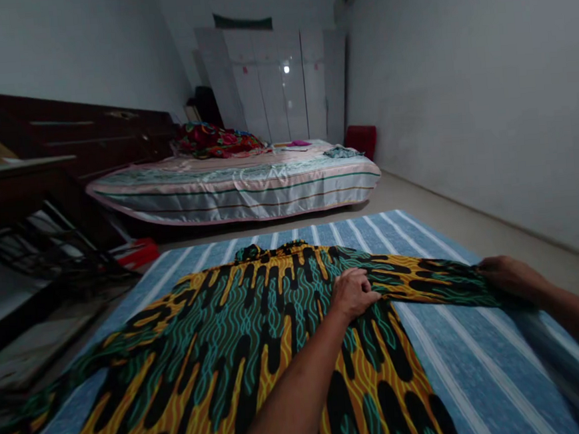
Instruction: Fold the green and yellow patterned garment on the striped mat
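Observation:
A patterned garment [239, 341] in black, orange and teal lies spread flat on a blue striped bed sheet [471, 363]. My left hand [353, 292] rests near the garment's right shoulder with its fingers curled, pressing the cloth down. Further right, my right hand [509, 274] is closed on the end of the garment's right sleeve [435, 279], which is stretched out sideways over the sheet. The garment's collar [252, 252] points away from me. Its left sleeve runs off toward the lower left edge.
A second bed [237, 184] with a striped cover and a heap of bright cloth [213, 140] stands across the room. White wardrobes [279, 84] line the back wall. Dark furniture [27, 197] and a black rack [36, 250] stand at left. A red bin [361, 140] stands by the right wall.

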Available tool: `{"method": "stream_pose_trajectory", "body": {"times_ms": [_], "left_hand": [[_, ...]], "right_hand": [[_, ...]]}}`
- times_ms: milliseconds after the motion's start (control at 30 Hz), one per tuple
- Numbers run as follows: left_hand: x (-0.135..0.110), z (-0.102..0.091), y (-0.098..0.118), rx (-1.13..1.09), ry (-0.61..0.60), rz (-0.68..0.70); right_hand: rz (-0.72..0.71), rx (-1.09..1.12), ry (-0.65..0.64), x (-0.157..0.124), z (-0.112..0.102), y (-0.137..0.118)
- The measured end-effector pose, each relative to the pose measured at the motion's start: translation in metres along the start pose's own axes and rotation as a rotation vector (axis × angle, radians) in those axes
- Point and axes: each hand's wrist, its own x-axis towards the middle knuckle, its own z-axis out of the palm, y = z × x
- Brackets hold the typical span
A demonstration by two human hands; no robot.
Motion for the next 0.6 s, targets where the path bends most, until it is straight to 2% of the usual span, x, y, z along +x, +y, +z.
{"method": "stream_pose_trajectory", "body": {"times_ms": [100,200,267,333,367,433,533,600], "left_hand": [[-0.002,-0.001,0.002,-0.005,-0.015,-0.010],[-0.003,-0.001,0.003,-0.001,-0.023,-0.022],[-0.003,-0.001,0.003,0.002,-0.023,-0.027],[-0.003,0.000,0.002,0.001,-0.026,-0.027],[-0.003,0.001,0.002,0.001,-0.028,-0.026],[-0.004,0.003,0.000,0.000,-0.034,-0.022],[-0.004,0.005,-0.001,0.006,-0.045,-0.019],[-0.005,0.006,-0.001,0.011,-0.057,-0.020]], "right_hand": [[0.109,-0.095,-0.118,-0.003,-0.007,-0.009],[0.188,-0.197,-0.050,-0.007,-0.020,-0.016],[0.247,-0.293,-0.060,-0.010,-0.024,-0.023],[0.242,-0.410,-0.043,-0.016,-0.023,-0.035],[0.193,-0.454,-0.012,-0.019,-0.019,-0.042],[-0.008,-0.471,0.070,-0.026,-0.006,-0.058],[-0.373,-0.306,0.113,-0.036,0.026,-0.074],[-0.477,-0.195,0.094,-0.040,0.045,-0.075]]}}
